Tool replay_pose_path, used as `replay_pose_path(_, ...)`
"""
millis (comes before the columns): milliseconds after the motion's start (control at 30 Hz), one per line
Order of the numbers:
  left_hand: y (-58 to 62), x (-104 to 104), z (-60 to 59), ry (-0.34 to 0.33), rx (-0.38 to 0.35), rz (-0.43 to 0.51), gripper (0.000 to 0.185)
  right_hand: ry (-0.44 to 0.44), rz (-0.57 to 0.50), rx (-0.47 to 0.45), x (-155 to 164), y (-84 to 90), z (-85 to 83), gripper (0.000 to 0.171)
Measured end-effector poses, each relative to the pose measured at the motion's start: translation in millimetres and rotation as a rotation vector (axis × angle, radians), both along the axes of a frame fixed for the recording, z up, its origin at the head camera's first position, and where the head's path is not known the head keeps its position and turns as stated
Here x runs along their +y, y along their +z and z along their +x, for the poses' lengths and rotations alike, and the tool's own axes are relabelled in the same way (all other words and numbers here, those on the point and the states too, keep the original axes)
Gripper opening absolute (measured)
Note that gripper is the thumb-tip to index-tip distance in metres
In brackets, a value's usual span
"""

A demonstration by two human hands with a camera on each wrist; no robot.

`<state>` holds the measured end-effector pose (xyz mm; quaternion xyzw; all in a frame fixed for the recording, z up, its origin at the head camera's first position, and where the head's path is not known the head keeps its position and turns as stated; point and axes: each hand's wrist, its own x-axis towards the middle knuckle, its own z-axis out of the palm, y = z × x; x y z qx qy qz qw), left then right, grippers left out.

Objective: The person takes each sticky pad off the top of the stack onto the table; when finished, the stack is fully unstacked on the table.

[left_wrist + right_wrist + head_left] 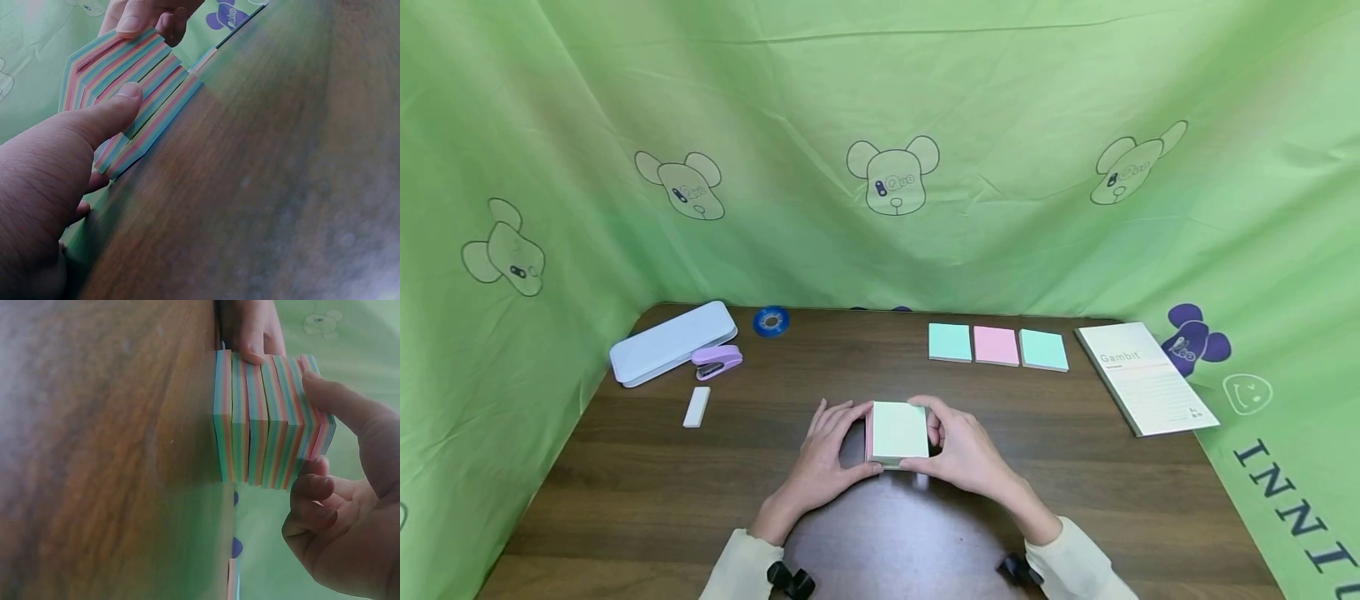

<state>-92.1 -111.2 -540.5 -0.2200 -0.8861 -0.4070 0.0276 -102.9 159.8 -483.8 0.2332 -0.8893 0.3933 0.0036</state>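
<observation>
A tall stack of sticky note pads (898, 430), pale green on top, stands in the middle of the table between both hands. In the wrist views its sides show striped layers of blue, yellow, green and pink, with the pads slightly offset from each other. My left hand (829, 450) holds the stack's left side, thumb at the front edge and fingers toward the back corner. On the right, my right hand (964, 448) pinches the upper part of the stack (259, 425) between thumb and forefinger, its other fingers curled beside it.
Toward the back right lie a blue pad (950, 342), a pink pad (996, 345) and another blue pad (1043, 350), beside a notebook (1150, 379). At left are a pale case (673, 342), a purple stapler (717, 361), a white eraser (697, 407) and a blue tape roll (771, 322).
</observation>
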Motion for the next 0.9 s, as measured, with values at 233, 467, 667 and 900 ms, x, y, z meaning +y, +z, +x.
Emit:
replay_pose_path(233,1.2,-0.6,-0.3,-0.002,-0.022,-0.020,0.092,-0.006,-0.058,-0.024,1.9,-0.6,-3.3,0.076)
replay_pose_path(467,0.4,0.3,-0.4,-0.001,0.009,-0.007,0.091,-0.052,-0.126,-0.019,17.4,4.4,-14.2,0.078)
replay_pose_path(667,1.8,0.4,0.1,0.001,-0.028,-0.011,0.092,-0.119,-0.160,-0.038,40.2,6.7,-28.3,0.076)
replay_pose_path(900,2.8,0.4,-0.1,0.006,-0.033,-0.008,0.092,-0.178,-0.135,-0.047,62.3,-6.7,-45.5,0.073)
